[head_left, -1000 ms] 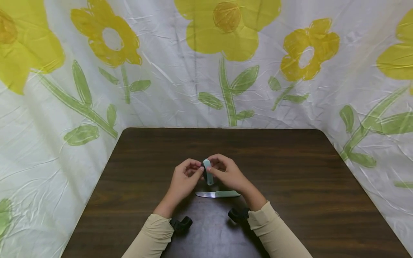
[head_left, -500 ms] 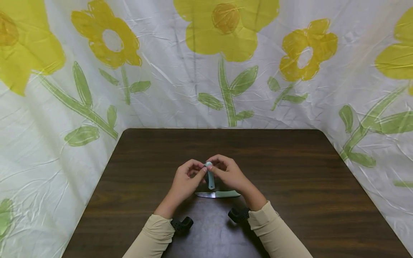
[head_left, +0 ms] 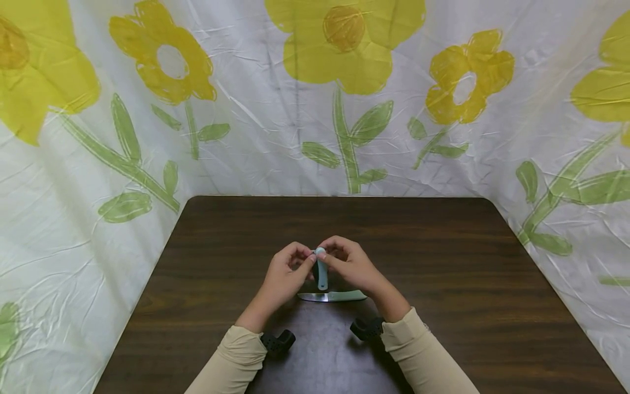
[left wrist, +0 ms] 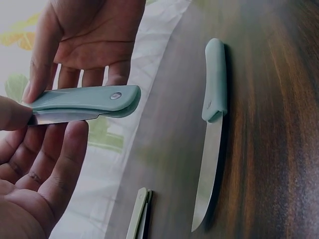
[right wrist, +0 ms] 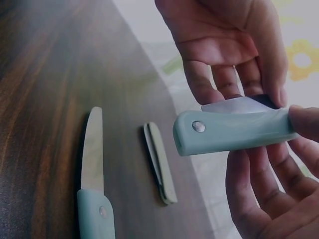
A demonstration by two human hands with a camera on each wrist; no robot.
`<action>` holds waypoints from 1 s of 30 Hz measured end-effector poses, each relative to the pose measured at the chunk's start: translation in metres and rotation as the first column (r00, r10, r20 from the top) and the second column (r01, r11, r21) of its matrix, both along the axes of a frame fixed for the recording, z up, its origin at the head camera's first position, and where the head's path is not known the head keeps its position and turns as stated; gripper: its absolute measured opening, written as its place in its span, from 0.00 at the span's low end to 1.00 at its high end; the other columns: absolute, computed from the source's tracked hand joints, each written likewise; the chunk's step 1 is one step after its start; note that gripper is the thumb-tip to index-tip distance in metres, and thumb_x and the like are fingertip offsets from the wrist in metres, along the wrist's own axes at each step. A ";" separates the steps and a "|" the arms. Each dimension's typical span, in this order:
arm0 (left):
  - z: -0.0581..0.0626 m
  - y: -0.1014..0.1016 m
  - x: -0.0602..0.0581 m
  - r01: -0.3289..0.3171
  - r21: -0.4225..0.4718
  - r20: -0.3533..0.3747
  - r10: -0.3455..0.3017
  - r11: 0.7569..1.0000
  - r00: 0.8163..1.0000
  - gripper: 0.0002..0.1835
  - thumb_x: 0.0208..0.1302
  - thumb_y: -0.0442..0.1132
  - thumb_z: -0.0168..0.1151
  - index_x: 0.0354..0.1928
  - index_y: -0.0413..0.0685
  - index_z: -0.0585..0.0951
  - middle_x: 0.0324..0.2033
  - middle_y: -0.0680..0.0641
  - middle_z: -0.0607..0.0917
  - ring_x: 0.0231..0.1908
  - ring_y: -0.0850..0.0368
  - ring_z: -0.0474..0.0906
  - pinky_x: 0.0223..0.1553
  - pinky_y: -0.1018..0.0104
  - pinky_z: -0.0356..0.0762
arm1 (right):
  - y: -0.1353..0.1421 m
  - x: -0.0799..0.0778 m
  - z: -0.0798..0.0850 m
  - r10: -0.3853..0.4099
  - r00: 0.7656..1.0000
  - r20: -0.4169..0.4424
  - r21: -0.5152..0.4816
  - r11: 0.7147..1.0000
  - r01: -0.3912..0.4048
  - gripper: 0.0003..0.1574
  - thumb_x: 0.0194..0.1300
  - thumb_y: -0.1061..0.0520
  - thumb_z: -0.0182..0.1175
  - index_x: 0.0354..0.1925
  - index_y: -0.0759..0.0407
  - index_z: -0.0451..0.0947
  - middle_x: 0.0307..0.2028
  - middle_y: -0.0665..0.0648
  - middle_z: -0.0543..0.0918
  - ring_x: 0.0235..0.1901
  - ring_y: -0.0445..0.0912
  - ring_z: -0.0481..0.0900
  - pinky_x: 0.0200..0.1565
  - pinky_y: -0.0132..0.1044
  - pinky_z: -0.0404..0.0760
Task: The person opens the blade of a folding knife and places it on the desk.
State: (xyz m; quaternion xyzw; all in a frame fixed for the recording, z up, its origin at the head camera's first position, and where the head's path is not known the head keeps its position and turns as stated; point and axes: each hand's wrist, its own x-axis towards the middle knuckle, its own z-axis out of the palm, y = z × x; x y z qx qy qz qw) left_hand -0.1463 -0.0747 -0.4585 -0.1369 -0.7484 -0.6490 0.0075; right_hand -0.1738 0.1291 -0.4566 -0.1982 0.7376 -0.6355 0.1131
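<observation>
Lower centre: open knife (head_left: 332, 297) lies flat on tabletop (head_left: 197, 284). Mid-frame: left hand (head_left: 284, 273) pinches folding knife (head_left: 322, 272) by blade, right hand (head_left: 351, 268) by handle, likely for purchase on both parts. Right-wrist view, centre: folded knife (right wrist: 163, 164) lies farther back.

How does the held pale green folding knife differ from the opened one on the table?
The pale green folding knife is held by the left hand and right hand; the opened pale green knife lies on the dark brown table. The held knife's blade lies alongside its handle; the opened knife's extends straight out. Both have silvery blades and rivets.
</observation>
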 end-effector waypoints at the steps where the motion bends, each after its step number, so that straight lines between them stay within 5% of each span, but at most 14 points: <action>1: 0.001 0.000 0.000 0.000 0.001 0.005 0.000 1.000 1.000 0.02 0.76 0.32 0.63 0.43 0.39 0.81 0.39 0.32 0.84 0.33 0.41 0.85 0.37 0.41 0.89 | 0.001 0.000 0.000 -0.002 1.000 0.002 0.000 1.000 0.002 0.12 0.80 0.57 0.61 0.55 0.62 0.80 0.51 0.63 0.84 0.44 0.50 0.85 0.50 0.66 0.85; 5: 0.004 0.001 0.000 -0.002 0.025 0.019 0.001 1.000 1.000 0.02 0.76 0.31 0.62 0.44 0.38 0.80 0.40 0.27 0.83 0.35 0.35 0.85 0.37 0.40 0.89 | 0.004 0.001 0.003 -0.023 0.999 0.027 -0.012 1.000 0.023 0.13 0.81 0.56 0.60 0.56 0.62 0.79 0.51 0.63 0.83 0.45 0.49 0.85 0.51 0.66 0.85; 12: 0.007 0.002 0.000 -0.012 0.029 0.018 0.011 1.000 1.000 0.02 0.77 0.30 0.61 0.43 0.38 0.80 0.40 0.32 0.83 0.31 0.52 0.85 0.36 0.43 0.89 | 0.006 0.004 0.007 -0.051 0.998 0.047 -0.020 0.998 0.052 0.15 0.80 0.55 0.60 0.57 0.63 0.78 0.48 0.59 0.83 0.44 0.47 0.84 0.51 0.63 0.86; 17: 0.006 0.001 0.000 -0.039 0.077 0.011 0.038 0.996 0.999 0.02 0.76 0.29 0.61 0.44 0.35 0.80 0.40 0.35 0.84 0.32 0.54 0.86 0.34 0.52 0.91 | 0.006 0.004 0.006 -0.093 0.993 0.069 -0.060 0.993 0.098 0.16 0.81 0.57 0.59 0.57 0.68 0.75 0.45 0.54 0.82 0.41 0.43 0.84 0.47 0.54 0.89; 25: 0.005 -0.002 0.000 -0.174 0.241 0.056 0.165 0.955 0.985 0.04 0.76 0.27 0.60 0.46 0.30 0.77 0.39 0.30 0.85 0.33 0.57 0.89 0.38 0.48 0.91 | 0.007 0.005 0.003 -0.216 0.957 0.195 -0.234 0.937 0.259 0.13 0.80 0.61 0.58 0.56 0.70 0.73 0.42 0.51 0.82 0.43 0.43 0.83 0.46 0.47 0.91; 30: 0.005 -0.004 0.001 -0.183 0.239 0.088 0.167 0.954 0.982 0.05 0.75 0.27 0.62 0.47 0.31 0.77 0.40 0.31 0.85 0.32 0.57 0.88 0.37 0.54 0.92 | 0.008 0.006 0.003 -0.211 0.960 0.185 -0.251 0.934 0.253 0.17 0.80 0.61 0.58 0.61 0.68 0.73 0.44 0.51 0.81 0.44 0.43 0.82 0.48 0.50 0.91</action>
